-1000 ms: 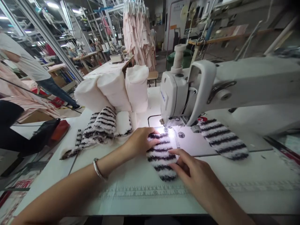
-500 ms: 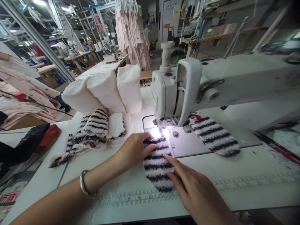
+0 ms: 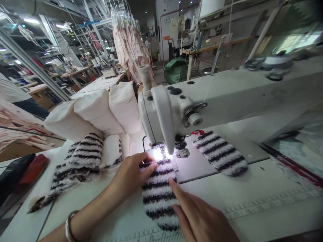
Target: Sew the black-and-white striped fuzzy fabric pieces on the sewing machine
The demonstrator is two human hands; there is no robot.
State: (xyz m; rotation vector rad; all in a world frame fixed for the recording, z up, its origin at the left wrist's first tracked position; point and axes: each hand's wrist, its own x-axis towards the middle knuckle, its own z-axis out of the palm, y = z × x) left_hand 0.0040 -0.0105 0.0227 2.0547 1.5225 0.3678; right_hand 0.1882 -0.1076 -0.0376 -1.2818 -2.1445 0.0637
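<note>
A fuzzy black-and-white striped fabric piece (image 3: 160, 193) with a rounded lower end lies on the sewing machine bed, its top edge at the lit presser foot (image 3: 164, 155). My left hand (image 3: 137, 171) is closed on its upper left edge, thumb on top. A silver bangle circles that wrist. On the right edge, the index fingertip of my right hand (image 3: 195, 213) presses the fabric, the thumb lower down and apart from it. To the right of the needle area lies a similar striped piece (image 3: 222, 154).
The sewing machine (image 3: 181, 111) stands directly ahead. White fabric bundles (image 3: 96, 109) and a heap of striped pieces (image 3: 80, 158) are on the left. Red-and-black tweezers or scissors (image 3: 292, 164) lie at right. A printed ruler (image 3: 151, 235) runs along the table front.
The view has shifted, so the machine and table things appear further left and lower. Both hands keep much the same places on the striped piece.
</note>
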